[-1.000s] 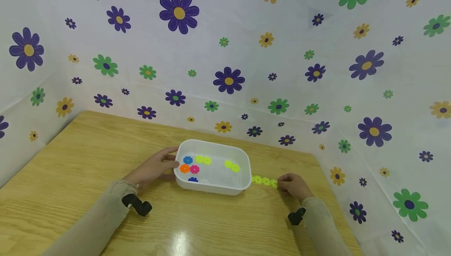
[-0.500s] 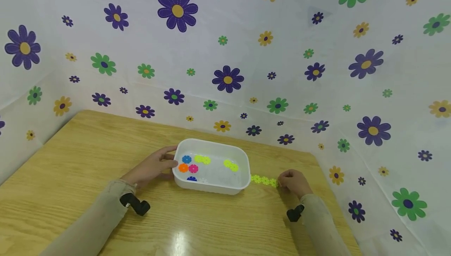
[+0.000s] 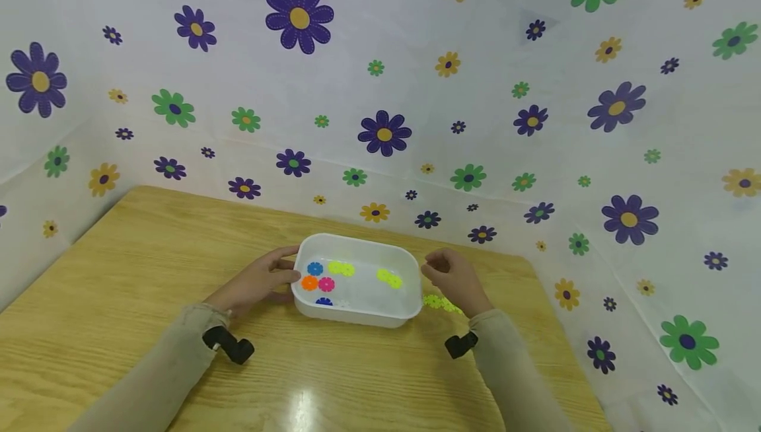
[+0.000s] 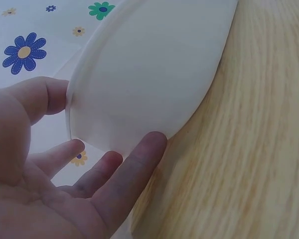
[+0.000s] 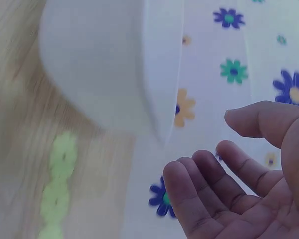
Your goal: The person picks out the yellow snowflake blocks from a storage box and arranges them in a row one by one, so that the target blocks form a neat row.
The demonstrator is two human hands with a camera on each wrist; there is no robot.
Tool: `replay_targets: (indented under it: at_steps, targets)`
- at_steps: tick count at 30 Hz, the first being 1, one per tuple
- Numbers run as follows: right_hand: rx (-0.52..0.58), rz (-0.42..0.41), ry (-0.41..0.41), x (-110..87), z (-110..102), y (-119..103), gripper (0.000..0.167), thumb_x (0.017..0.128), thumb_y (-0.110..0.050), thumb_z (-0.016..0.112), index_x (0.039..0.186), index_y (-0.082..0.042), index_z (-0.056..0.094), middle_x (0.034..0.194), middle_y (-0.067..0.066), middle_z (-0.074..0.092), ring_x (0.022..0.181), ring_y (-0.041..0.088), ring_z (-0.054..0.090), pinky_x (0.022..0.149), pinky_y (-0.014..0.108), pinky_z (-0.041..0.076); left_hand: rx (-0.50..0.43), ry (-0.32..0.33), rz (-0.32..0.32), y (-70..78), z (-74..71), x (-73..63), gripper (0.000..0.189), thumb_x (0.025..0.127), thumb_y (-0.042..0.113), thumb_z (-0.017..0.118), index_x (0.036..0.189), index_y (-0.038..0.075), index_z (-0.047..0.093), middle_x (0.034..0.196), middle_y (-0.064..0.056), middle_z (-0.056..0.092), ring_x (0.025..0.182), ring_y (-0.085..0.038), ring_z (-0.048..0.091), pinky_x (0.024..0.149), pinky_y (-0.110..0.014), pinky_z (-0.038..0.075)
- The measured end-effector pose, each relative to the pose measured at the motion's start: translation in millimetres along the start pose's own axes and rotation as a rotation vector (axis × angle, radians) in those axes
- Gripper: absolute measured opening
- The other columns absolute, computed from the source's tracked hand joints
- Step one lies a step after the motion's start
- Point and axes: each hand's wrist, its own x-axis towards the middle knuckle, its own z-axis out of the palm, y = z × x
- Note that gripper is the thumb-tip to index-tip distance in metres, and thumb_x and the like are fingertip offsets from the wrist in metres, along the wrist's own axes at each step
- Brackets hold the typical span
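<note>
My left hand (image 3: 255, 280) holds the left end of a white plastic tub (image 3: 359, 316); in the left wrist view its thumb is hooked at the rim and its fingertips (image 4: 152, 144) lie against the outer wall. Just off the tub's right end, my right hand (image 3: 460, 283) is raised, and the right wrist view shows thumb and fingers apart with nothing between them. Below it on the table lies a row of joined yellow flower-shaped discs (image 3: 436, 302), partly covered by the hand in the head view.
Inside the tub are two yellow pairs (image 3: 341, 268) (image 3: 389, 279), a light blue disc (image 3: 315, 269), an orange one (image 3: 310, 283), a pink one (image 3: 326, 285), a dark blue one (image 3: 324, 301) and a pale one. A flower-printed sheet (image 3: 238, 75) hangs behind the wooden table (image 3: 238, 392).
My right hand has let go of the end of the yellow row and moved left and up to the tub's right end. The left hand and tub stay in place.
</note>
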Motion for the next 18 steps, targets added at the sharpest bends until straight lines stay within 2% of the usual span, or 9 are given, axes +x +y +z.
replay_targets:
  at_steps: [6,12,18]
  targets:
    - [-0.042,-0.058,-0.034,6.0,33,-30,0.031,0.096,-0.024,0.073,0.122,-0.008,0.068,0.112,0.005,0.070,0.108,0.025,0.067,0.096,0.046,0.058,-0.015,-0.009,0.011,1.1,1.1,-1.6,0.065,0.104,0.019,0.063,0.161,0.016,0.034,0.144,-0.026,0.048,0.119,-0.036,0.062,0.095,-0.049,0.060]
    - [-0.073,-0.071,-0.118,15.0,65,-35,0.029,0.096,-0.022,0.074,0.121,-0.008,0.068,0.114,0.004,0.069,0.107,0.022,0.066,0.094,0.043,0.058,-0.016,-0.017,0.015,2.4,2.8,-1.6,0.067,0.103,0.020,0.063,0.162,0.015,0.032,0.145,-0.026,0.047,0.119,-0.036,0.062,0.094,-0.050,0.060]
    - [-0.090,-0.077,-0.204,25.6,90,-40,0.032,0.095,-0.023,0.076,0.123,-0.010,0.068,0.117,0.005,0.069,0.111,0.023,0.064,0.099,0.044,0.056,-0.022,-0.005,0.013,4.0,2.7,-3.1,0.067,0.103,0.019,0.064,0.162,0.015,0.033,0.145,-0.026,0.047,0.120,-0.037,0.061,0.094,-0.050,0.060]
